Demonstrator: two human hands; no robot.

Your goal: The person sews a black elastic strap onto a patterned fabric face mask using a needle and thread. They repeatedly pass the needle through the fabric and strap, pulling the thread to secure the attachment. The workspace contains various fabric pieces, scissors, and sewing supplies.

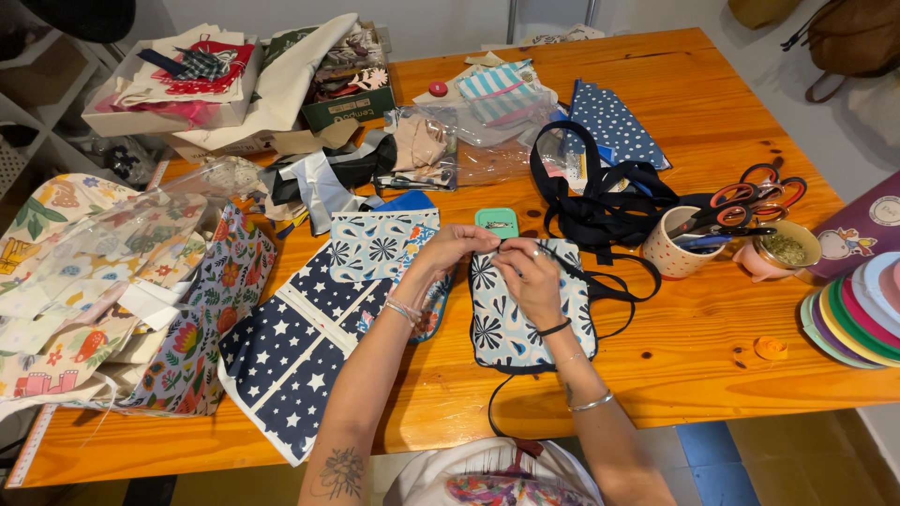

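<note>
— Start at the left edge. What's lying there?

— A heap of floral printed fabric (103,290) spilling off the wooden table (694,328), then a navy star-print panel (291,361) with a light blue patterned piece (380,244) above it.

— And the hands?

— Both meet at the top edge of a small blue-and-white patterned pouch (502,323), which lies flat near the table's front edge, trimmed in black binding tape (600,201). The left hand (450,248) has its fingers curled down, pinching the pouch's upper edge. The right hand (528,276) is closed the same way on that edge and the tape beside it. Whether a pin or needle sits between the fingertips is too small to tell. A little green tin (497,222) rests just beyond the knuckles.

— What might go wrong?

— I'd judge the tape could slide off the edge if either pinch eases, leaving the binding crooked. The loose tape trails right into a tangle by the dotted mug of scissors (677,245); a snag there could tug the pouch askew or tip the mug. Further right sit a small bowl (786,248) and a stack of coloured discs (858,319).
</note>
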